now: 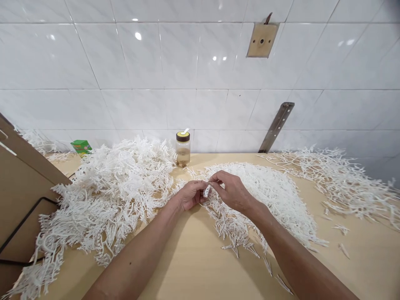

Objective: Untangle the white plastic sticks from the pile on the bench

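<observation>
My left hand (191, 195) is closed on a small white branched plastic piece (207, 191), which shows between the two hands. My right hand (229, 188) meets it from the right, thumb and forefinger pinched at the top of the same piece. Left of my hands lies a big tangled heap of white branched strands (125, 179). On the right, a broad pile of short white pieces (268, 187) spreads behind and beneath my right wrist. What the curled fingers of my left hand cover is hidden.
A clear jar with a black and yellow lid (183, 151) stands near the tiled wall. Thin white branching frames (340, 179) lie far right. A cardboard box (21, 200) rises at left, near a small green box (81, 146). A metal bracket (276, 127) leans by the wall.
</observation>
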Demonstrator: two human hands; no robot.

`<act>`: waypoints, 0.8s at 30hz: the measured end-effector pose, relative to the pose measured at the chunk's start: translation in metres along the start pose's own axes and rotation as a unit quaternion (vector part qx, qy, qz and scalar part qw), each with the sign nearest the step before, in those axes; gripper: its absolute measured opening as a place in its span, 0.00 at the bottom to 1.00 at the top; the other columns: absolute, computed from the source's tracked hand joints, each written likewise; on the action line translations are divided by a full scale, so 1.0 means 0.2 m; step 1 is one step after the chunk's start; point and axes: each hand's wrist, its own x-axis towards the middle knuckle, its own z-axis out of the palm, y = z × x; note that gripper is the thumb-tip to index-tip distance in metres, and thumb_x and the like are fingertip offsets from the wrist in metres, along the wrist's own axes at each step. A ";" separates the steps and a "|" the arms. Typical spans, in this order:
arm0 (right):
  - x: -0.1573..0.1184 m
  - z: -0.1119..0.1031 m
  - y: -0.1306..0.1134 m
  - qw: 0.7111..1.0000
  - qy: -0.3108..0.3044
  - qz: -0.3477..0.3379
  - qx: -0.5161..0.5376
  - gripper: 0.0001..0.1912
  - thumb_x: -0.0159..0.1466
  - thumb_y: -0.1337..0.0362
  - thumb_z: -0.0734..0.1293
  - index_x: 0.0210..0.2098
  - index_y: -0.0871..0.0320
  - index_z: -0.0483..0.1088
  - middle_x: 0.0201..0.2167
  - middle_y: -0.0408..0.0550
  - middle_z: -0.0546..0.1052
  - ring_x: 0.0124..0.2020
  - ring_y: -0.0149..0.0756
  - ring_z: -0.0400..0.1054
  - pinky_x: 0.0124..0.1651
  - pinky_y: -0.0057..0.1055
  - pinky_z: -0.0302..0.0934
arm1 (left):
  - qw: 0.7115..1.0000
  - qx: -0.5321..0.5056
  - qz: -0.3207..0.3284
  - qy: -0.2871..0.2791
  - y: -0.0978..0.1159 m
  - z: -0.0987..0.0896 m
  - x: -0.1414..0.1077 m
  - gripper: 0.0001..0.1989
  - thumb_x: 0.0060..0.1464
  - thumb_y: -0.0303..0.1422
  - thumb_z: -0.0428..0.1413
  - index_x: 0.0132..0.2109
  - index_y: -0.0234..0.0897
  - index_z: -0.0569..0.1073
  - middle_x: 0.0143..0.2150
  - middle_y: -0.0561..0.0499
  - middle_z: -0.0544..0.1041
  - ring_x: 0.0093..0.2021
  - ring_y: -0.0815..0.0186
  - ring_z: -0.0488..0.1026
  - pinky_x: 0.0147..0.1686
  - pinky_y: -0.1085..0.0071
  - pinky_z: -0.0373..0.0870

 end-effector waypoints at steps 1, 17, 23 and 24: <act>0.00 0.00 0.00 1.000 -0.002 -0.001 -0.003 0.06 0.65 0.66 0.62 0.35 0.56 0.71 0.33 0.47 0.76 0.33 0.36 0.68 0.38 0.34 0.62 | 1.000 0.010 0.007 0.014 0.00 0.01 0.00 0.12 0.37 0.30 0.65 0.24 0.34 0.67 0.21 0.57 0.60 0.22 0.74 0.58 0.19 0.76 0.55; 0.00 -0.01 -0.04 0.998 -0.034 0.051 0.010 0.06 0.63 0.66 0.63 0.32 0.55 0.72 0.29 0.45 0.76 0.29 0.34 0.68 0.33 0.32 0.61 | 0.990 0.093 0.037 0.102 -0.03 0.04 0.01 0.14 0.41 0.34 0.61 0.21 0.37 0.63 0.18 0.57 0.58 0.19 0.74 0.54 0.18 0.76 0.49; 0.00 -0.01 -0.04 0.999 -0.018 0.046 -0.002 0.07 0.65 0.66 0.61 0.32 0.56 0.69 0.31 0.46 0.75 0.31 0.34 0.67 0.33 0.31 0.59 | 0.944 0.237 0.178 0.147 -0.01 0.07 -0.01 0.15 0.47 0.40 0.61 0.23 0.36 0.68 0.20 0.56 0.64 0.23 0.73 0.59 0.24 0.75 0.56; 0.00 -0.01 -0.04 0.998 -0.017 0.054 0.000 0.07 0.65 0.66 0.60 0.32 0.56 0.68 0.31 0.46 0.75 0.31 0.34 0.67 0.33 0.30 0.59 | 0.937 0.248 0.196 0.151 0.00 0.07 -0.01 0.15 0.48 0.41 0.61 0.23 0.35 0.69 0.21 0.56 0.65 0.23 0.73 0.60 0.25 0.75 0.56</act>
